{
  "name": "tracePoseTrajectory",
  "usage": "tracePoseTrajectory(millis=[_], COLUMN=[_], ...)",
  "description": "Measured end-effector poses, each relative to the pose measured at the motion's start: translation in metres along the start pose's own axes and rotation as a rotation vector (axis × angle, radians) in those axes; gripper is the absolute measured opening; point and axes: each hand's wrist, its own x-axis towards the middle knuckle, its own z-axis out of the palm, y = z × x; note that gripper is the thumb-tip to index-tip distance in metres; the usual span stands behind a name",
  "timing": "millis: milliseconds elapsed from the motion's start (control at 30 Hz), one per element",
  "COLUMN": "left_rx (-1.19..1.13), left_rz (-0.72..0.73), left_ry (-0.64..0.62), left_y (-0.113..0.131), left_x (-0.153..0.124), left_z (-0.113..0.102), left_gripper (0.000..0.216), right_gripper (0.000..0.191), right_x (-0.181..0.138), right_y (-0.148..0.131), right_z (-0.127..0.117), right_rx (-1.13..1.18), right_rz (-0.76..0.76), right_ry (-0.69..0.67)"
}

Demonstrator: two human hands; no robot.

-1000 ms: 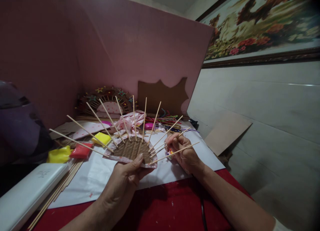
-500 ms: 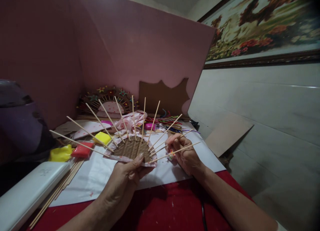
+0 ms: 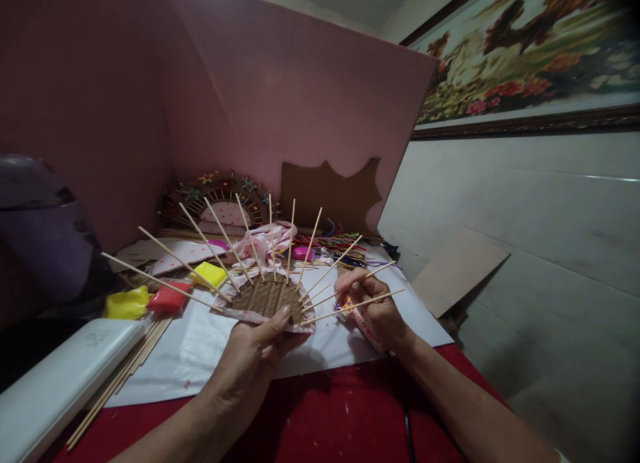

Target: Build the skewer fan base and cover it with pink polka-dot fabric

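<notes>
In my left hand is a half-round piece of corrugated cardboard, edged with pink spotted cloth. The thumb lies on its face near the straight edge, the fingers beneath. Thin wooden sticks fan out from its curved rim. At the right end of the fan, my right hand is closed, thumb and forefinger pinching a wooden stick. Another stick, the lowest on that side, crosses in front of the fingers. A pink, brightly patterned object shows under the right palm; whether it is held is unclear.
White paper covers part of the red tabletop. Left are a white case, loose sticks and red and yellow packets. Pink cloth, scissors and a decorated half-round piece stand behind. A black cord runs down the front.
The pinched stick and the right fingers have shifted slightly; more of the pink patterned object shows under the right hand. My left hand still holds the cardboard in nearly the same place.
</notes>
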Motion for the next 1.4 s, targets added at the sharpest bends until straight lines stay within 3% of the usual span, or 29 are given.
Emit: tracePoseTrajectory(millis=[467, 600, 667, 733, 833, 867, 900, 967, 1033, 1100, 1233, 1400], left_rx=[0.006, -0.06, -0.074, -0.085, -0.079, -0.06, -0.031, 0.039, 0.096, 0.124, 0.14, 0.165], left_rz=[0.035, 0.064, 0.096, 0.12, 0.13, 0.134, 0.141, 0.154, 0.16, 0.156, 0.14, 0.121], left_ry=[0.013, 0.036, 0.06, 0.078, 0.095, 0.096, 0.091, 0.07, 0.055, 0.05, 0.022, -0.015], left_y=[0.001, 0.007, 0.01, 0.013, 0.016, 0.016, 0.016, 0.015, 0.013, 0.01, 0.007, 0.004], left_x=[0.003, 0.005, 0.006, 0.006, 0.004, 0.004, 0.003, 0.002, 0.002, 0.002, 0.004, 0.005], left_z=[-0.001, -0.002, -0.003, -0.004, -0.003, -0.002, -0.002, -0.001, -0.001, -0.001, -0.002, -0.003], left_gripper=[0.013, 0.007, 0.005, 0.009, 0.009, 0.007, 0.005, 0.006, 0.009, 0.01, 0.011, 0.02], right_gripper=[0.014, 0.033, 0.033, 0.027, 0.024, 0.023, 0.022, 0.02, 0.023, 0.019, 0.01, 0.007], right_x=[-0.003, 0.003, 0.009, 0.015, 0.019, 0.018, 0.016, 0.012, 0.009, 0.008, 0.009, 0.008], right_y=[0.0, -0.004, -0.003, -0.003, -0.011, -0.016, -0.022, -0.034, -0.042, -0.046, -0.042, -0.036], right_z=[-0.001, -0.003, -0.008, -0.017, -0.028, -0.03, -0.03, -0.026, -0.02, -0.015, -0.015, -0.019], right_rx=[0.114, 0.1, 0.103, 0.081, -0.204, -0.362, -0.524, -0.83, -1.03, -1.129, -1.165, -1.119], right_rz=[0.16, 0.189, 0.197, 0.163, -0.088, -0.22, -0.344, -0.491, -0.497, -0.468, -0.399, -0.395], right_ry=[-0.001, 0.008, 0.091, 0.289, 0.675, 0.71, 0.668, 0.379, 0.096, -0.063, -0.166, -0.186])
